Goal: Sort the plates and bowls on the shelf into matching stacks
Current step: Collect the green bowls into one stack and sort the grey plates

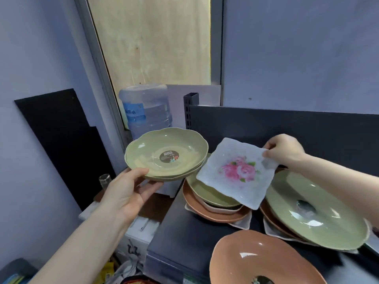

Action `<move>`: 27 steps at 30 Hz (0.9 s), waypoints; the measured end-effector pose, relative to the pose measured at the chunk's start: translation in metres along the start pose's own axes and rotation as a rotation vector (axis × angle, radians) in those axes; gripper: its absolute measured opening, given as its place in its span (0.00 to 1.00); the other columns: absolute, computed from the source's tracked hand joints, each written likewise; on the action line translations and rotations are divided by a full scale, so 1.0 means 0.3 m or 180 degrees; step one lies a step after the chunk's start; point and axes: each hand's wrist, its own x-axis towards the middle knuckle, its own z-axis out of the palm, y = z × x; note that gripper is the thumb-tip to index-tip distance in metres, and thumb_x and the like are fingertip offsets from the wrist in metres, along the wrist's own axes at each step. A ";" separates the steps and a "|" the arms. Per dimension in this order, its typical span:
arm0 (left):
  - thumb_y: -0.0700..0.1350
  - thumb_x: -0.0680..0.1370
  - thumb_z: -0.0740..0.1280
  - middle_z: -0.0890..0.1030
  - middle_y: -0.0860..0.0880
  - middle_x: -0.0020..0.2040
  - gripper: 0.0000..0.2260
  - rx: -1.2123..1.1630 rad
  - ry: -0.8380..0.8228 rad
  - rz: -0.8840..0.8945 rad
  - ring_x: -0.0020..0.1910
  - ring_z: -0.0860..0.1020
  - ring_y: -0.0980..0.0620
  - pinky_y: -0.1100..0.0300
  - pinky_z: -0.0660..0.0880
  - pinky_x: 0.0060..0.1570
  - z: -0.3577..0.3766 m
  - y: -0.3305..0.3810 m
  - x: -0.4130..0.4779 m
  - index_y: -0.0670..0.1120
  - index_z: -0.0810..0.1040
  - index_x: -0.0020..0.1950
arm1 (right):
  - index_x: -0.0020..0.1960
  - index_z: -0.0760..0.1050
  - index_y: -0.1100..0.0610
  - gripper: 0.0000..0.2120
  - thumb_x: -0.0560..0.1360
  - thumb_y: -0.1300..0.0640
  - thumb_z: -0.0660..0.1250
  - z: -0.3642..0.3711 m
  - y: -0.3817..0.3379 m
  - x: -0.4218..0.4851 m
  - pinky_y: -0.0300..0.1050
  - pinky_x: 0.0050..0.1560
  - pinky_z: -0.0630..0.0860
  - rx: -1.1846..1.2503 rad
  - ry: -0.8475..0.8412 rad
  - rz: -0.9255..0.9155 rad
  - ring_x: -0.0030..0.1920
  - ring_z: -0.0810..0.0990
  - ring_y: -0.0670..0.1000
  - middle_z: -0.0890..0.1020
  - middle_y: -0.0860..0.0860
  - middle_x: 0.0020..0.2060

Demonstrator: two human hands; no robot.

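Head view: the left hand (125, 193) grips two nested green scalloped plastic bowls (164, 144) left of the dark shelf (180, 238). The right hand (285, 150) pinches a white square rose-printed plate (235, 173) by one corner, tilted over a green-and-orange bowl stack (213, 210).

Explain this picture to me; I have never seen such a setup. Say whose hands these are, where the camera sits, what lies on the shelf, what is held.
No machine here: a person wears one camera on the head, looking down at both bare hands. The left hand grips two nested green bowls. The right hand pinches a corner of a square white plate with pink roses. On the dark shelf lie a mixed pile of green and orange dishes, a large green plate atop another pile, and an orange bowl nearest.
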 end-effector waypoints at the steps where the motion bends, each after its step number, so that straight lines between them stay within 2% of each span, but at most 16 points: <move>1: 0.31 0.76 0.62 0.78 0.41 0.46 0.14 0.0035 -0.0080 -0.0022 0.45 0.79 0.41 0.54 0.79 0.23 0.022 0.000 0.011 0.39 0.73 0.61 | 0.34 0.80 0.51 0.07 0.67 0.62 0.69 -0.037 0.016 -0.027 0.39 0.28 0.70 0.0020 0.0086 0.0087 0.35 0.80 0.49 0.81 0.47 0.31; 4: 0.32 0.76 0.62 0.79 0.43 0.45 0.10 0.0110 -0.0375 -0.0117 0.45 0.79 0.43 0.55 0.79 0.23 0.108 -0.020 0.030 0.40 0.75 0.55 | 0.32 0.80 0.51 0.09 0.66 0.63 0.67 -0.134 0.086 -0.115 0.42 0.32 0.77 0.0159 0.0350 0.0394 0.36 0.83 0.51 0.83 0.47 0.30; 6: 0.32 0.76 0.62 0.80 0.43 0.45 0.08 0.0170 -0.0604 -0.0183 0.45 0.79 0.43 0.55 0.79 0.24 0.177 -0.053 0.029 0.42 0.76 0.49 | 0.31 0.81 0.52 0.10 0.66 0.64 0.68 -0.199 0.143 -0.172 0.51 0.34 0.83 0.0359 0.0559 0.0653 0.34 0.83 0.54 0.83 0.50 0.30; 8: 0.32 0.76 0.62 0.80 0.42 0.45 0.07 0.0188 -0.0798 -0.0323 0.46 0.79 0.43 0.54 0.80 0.25 0.248 -0.098 0.010 0.41 0.76 0.48 | 0.31 0.82 0.53 0.10 0.67 0.66 0.68 -0.263 0.208 -0.229 0.55 0.32 0.84 0.0561 0.0741 0.0928 0.30 0.82 0.56 0.83 0.53 0.31; 11: 0.32 0.76 0.62 0.83 0.44 0.35 0.05 0.0244 -0.1123 -0.0644 0.43 0.79 0.44 0.54 0.79 0.23 0.364 -0.176 -0.055 0.40 0.75 0.46 | 0.32 0.82 0.56 0.11 0.69 0.68 0.68 -0.365 0.330 -0.332 0.57 0.37 0.84 0.0815 0.0908 0.1237 0.28 0.83 0.55 0.83 0.55 0.30; 14: 0.33 0.77 0.62 0.83 0.44 0.33 0.05 0.0368 -0.1394 -0.0812 0.41 0.79 0.45 0.54 0.79 0.23 0.473 -0.257 -0.143 0.40 0.76 0.46 | 0.32 0.81 0.57 0.12 0.70 0.69 0.68 -0.475 0.462 -0.451 0.47 0.32 0.83 0.0943 0.1116 0.1437 0.28 0.82 0.54 0.82 0.55 0.29; 16: 0.33 0.77 0.62 0.83 0.44 0.31 0.05 0.0473 -0.1584 -0.0880 0.41 0.79 0.45 0.53 0.80 0.24 0.539 -0.313 -0.204 0.40 0.76 0.47 | 0.33 0.82 0.57 0.11 0.71 0.68 0.68 -0.550 0.548 -0.538 0.45 0.33 0.82 0.0945 0.1274 0.1567 0.30 0.82 0.55 0.82 0.56 0.31; 20: 0.35 0.77 0.62 0.78 0.42 0.43 0.04 0.0691 -0.1818 -0.1058 0.43 0.79 0.45 0.55 0.79 0.24 0.678 -0.440 -0.345 0.38 0.75 0.50 | 0.34 0.80 0.57 0.11 0.71 0.69 0.67 -0.717 0.728 -0.719 0.41 0.30 0.80 0.0941 0.1509 0.1790 0.30 0.81 0.55 0.82 0.56 0.32; 23: 0.34 0.77 0.62 0.77 0.43 0.42 0.02 0.0683 -0.1973 -0.1161 0.42 0.79 0.46 0.53 0.80 0.25 0.777 -0.554 -0.486 0.39 0.74 0.46 | 0.35 0.81 0.62 0.06 0.70 0.68 0.68 -0.851 0.868 -0.860 0.49 0.45 0.80 0.1042 0.1642 0.2001 0.34 0.81 0.57 0.81 0.58 0.34; 24: 0.34 0.77 0.62 0.77 0.43 0.43 0.03 0.0678 -0.2015 -0.1189 0.43 0.79 0.45 0.52 0.81 0.28 0.810 -0.596 -0.541 0.39 0.74 0.47 | 0.37 0.81 0.65 0.04 0.68 0.67 0.68 -0.898 0.911 -0.910 0.50 0.46 0.77 0.1050 0.1670 0.2051 0.34 0.80 0.57 0.81 0.58 0.34; 27: 0.33 0.77 0.61 0.77 0.42 0.44 0.03 0.0683 -0.2087 -0.1305 0.44 0.78 0.45 0.50 0.81 0.31 0.898 -0.721 -0.719 0.38 0.74 0.46 | 0.38 0.81 0.68 0.08 0.66 0.62 0.73 -1.028 1.037 -1.056 0.52 0.46 0.77 0.1072 0.1778 0.2095 0.34 0.78 0.56 0.80 0.58 0.33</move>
